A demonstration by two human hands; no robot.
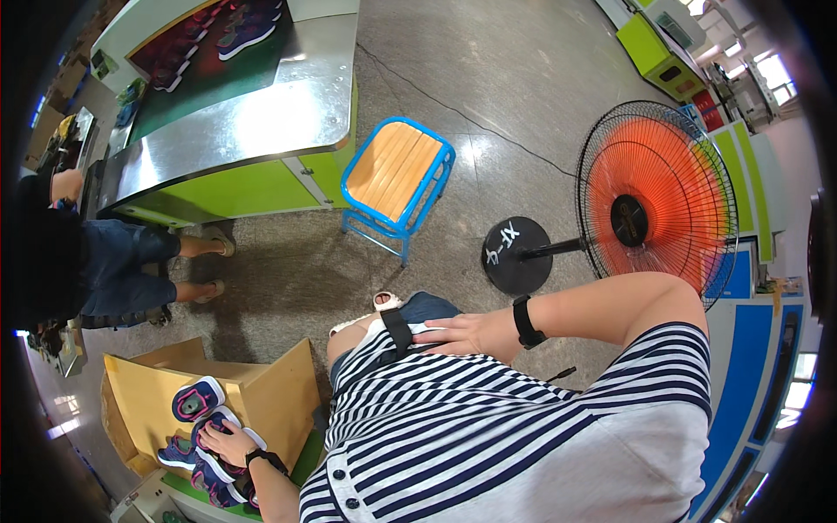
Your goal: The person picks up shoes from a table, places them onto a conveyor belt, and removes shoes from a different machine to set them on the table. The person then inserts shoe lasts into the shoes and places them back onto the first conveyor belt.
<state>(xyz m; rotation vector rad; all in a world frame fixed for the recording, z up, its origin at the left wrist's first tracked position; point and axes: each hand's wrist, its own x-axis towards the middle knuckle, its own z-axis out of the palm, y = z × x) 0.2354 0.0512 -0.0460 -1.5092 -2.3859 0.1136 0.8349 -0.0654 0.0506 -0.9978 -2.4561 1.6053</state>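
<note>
1. Green-panelled machine (253, 190): I observe shoes set in its hooded opening, on a green bed that I judge serves to carry them.
2. Standing fan (629, 220): orange behind its grille; the broad round base on the floor presumably keeps it steady.
3. Wooden box (281, 392): near the wearer's left side; its panels appear to back the shoes.
4. Stool (397, 170): blue frame, slatted seat, upright between machine and fan.
5. Navy-and-pink shoes (198, 401): clustered at lower left by the box, I judge for easy reach.
6. Right hand (468, 335): fingers extended, laid at the waist beside a black strap (397, 331), seemingly resting; I see nothing gripped.
7. Left hand (228, 444): fingers slightly apart over one shoe, perhaps steadying it; from my feed, I cannot tell whether they grip.
</note>
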